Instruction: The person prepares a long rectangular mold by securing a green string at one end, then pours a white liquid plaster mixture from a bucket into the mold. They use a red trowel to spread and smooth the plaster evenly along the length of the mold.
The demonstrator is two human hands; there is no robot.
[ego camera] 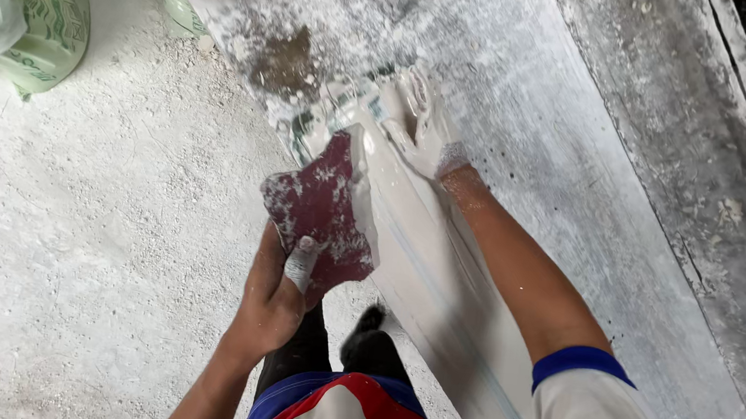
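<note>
My left hand (276,296) grips a dark red flexible scraper sheet (322,206) smeared with white plaster, thumb on top. It is held against the left edge of a long white plaster moulding strip (438,290) that runs diagonally along the workbench. My right hand (419,122), coated in wet white plaster, lies flat with fingers spread on the far end of the strip. A heap of wet plaster sits under and around that hand.
The plaster-dusted bench (581,167) runs from top centre to bottom right, with a grey ledge (727,182) along its right side. A green and white sack (19,15) lies on the dusty floor at top left. A brown stain (286,66) marks the bench.
</note>
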